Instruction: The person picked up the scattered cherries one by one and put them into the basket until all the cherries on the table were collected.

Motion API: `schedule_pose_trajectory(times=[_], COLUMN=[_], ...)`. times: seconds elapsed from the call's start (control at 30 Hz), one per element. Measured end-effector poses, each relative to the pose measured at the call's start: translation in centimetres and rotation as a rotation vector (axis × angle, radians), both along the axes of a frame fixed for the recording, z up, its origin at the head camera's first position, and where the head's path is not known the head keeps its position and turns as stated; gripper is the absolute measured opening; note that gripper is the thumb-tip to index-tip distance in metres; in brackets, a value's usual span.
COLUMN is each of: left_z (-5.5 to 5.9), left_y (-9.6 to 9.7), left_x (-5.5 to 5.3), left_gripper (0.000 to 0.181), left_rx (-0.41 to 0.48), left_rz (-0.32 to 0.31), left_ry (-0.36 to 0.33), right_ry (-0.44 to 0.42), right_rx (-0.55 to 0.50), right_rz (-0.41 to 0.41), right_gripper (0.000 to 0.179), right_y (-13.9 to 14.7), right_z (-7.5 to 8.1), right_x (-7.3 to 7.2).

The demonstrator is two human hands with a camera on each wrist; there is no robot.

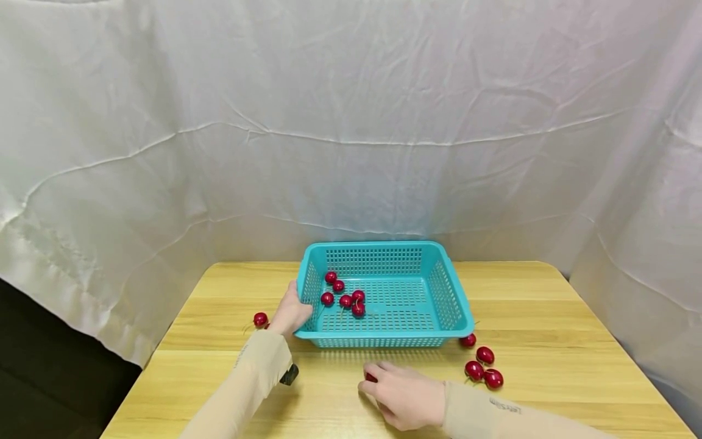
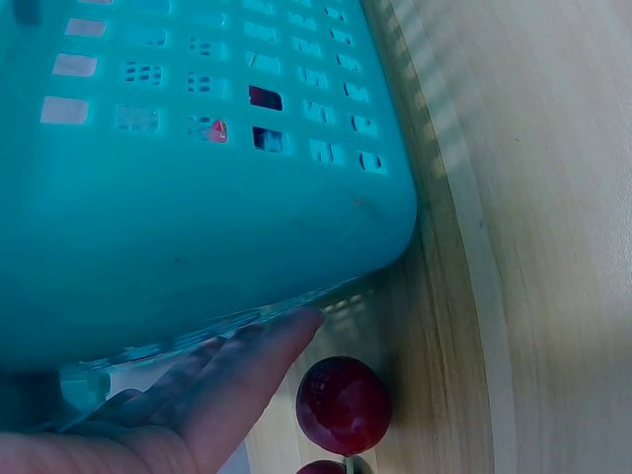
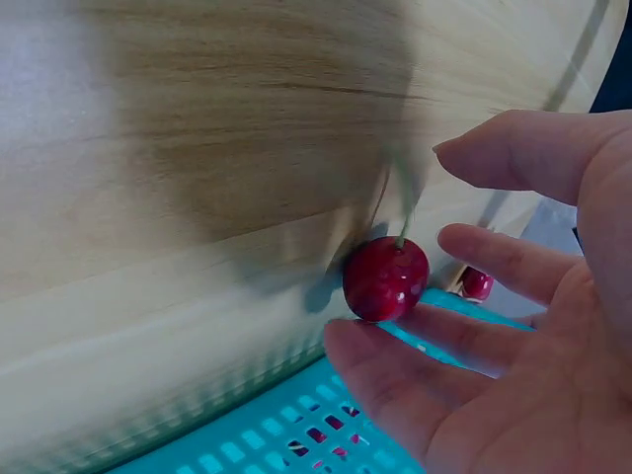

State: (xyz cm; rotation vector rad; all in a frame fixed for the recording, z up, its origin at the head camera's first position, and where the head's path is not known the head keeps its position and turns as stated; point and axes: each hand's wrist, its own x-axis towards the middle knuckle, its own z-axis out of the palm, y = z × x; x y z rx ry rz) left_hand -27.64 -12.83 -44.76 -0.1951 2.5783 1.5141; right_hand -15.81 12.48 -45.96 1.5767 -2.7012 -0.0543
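Observation:
A turquoise plastic basket with slotted walls holds several dark red cherries, mostly on its left half. My left hand grips the basket's left side, thumb over the rim and fingers along the outer wall. Beside those fingers, a cherry lies on the table. In front of the basket, my right hand is spread around a single cherry with a green stem. Two of its fingertips are right at the fruit, while the thumb stands apart from it.
Right of the basket, several cherries lie loose on the wooden table, one close to the basket's front corner. Another cherry is left of my left hand. A pale curtain hangs behind the table.

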Motion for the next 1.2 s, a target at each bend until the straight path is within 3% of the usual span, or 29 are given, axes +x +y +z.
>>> schedule_pose_trajectory(times=[0.3,0.93,1.2], left_z=[0.0,0.1,0.1], left_y=[0.0,-0.1,-0.1], left_x=[-0.1,-0.1,-0.1], left_gripper=[0.074,0.074,0.073], left_rx=[0.007,0.000,0.003], left_rz=[0.003,-0.002,0.002], left_ry=[-0.007,-0.007,-0.017], right_ry=[0.028,0.166,0.159], right_rx=[0.044,-0.023,-0.049], right_rz=[0.042,0.126,0.142], right_gripper=[0.023,0.016,0.016], right_y=[-0.6,-0.3,-0.2], right_z=[-0.7,-1.5,-1.9], right_x=[0.3,0.4,0.2])
